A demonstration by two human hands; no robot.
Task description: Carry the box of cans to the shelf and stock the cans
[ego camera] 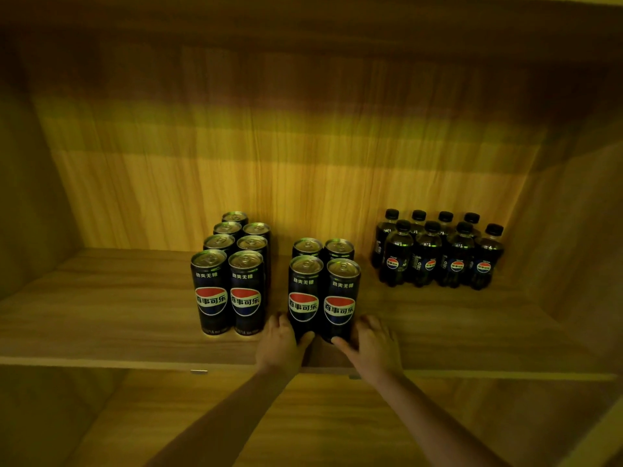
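Observation:
Tall black cola cans stand upright on a wooden shelf. A left group of several cans stands in two rows running back toward the wall. A second group of several cans sits to its right. My left hand grips the base of the front-left can of that group. My right hand grips the base of the front-right can. Both cans rest on the shelf board. No box is in view.
A cluster of several small black-capped cola bottles stands at the right of the shelf near the side wall. The wooden back wall is behind everything. A lower shelf shows beneath my forearms.

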